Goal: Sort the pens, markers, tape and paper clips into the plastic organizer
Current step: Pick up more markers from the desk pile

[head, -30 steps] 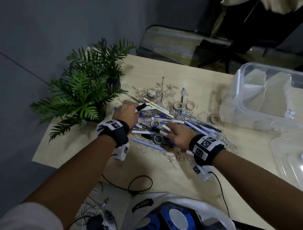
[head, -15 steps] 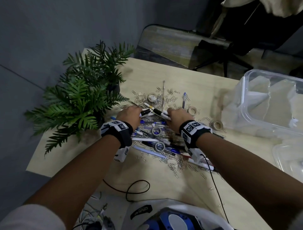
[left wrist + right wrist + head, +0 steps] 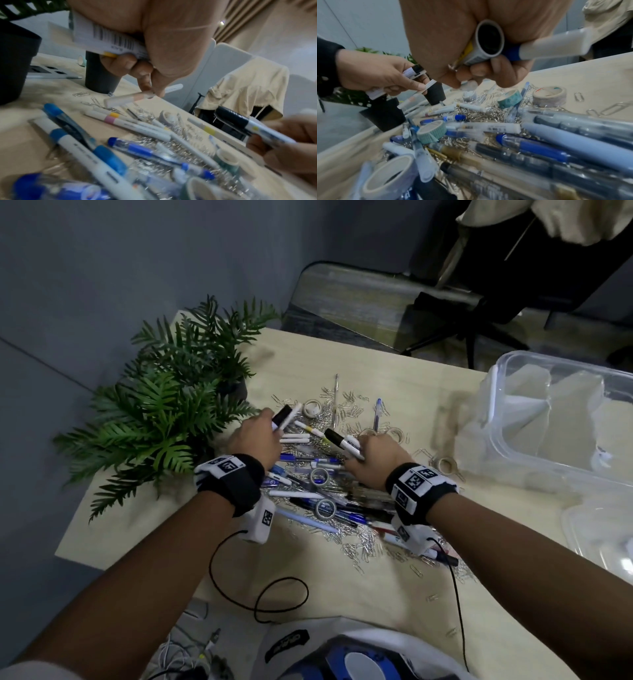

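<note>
A heap of pens, markers, tape rolls and paper clips lies mid-table. My left hand hovers at the heap's far left. It grips a few white markers, one of them black-capped. The left wrist view shows a barcoded marker in the palm and a thin pink-banded pen pinched at the fingertips. My right hand is at the far middle, gripping a black-capped white marker. In the right wrist view that marker appears end-on, beside a blue-banded pen. The clear plastic organizer stands at the right.
Potted ferns in black pots crowd the table's left side, close to my left hand. A clear lid lies at the near right. A black cable loops over the front edge. An office chair stands behind the table.
My right hand left the heap's near right, crossed to the far middle and lifted a black-capped marker. My left hand rose and shifted slightly farther away with its markers.
</note>
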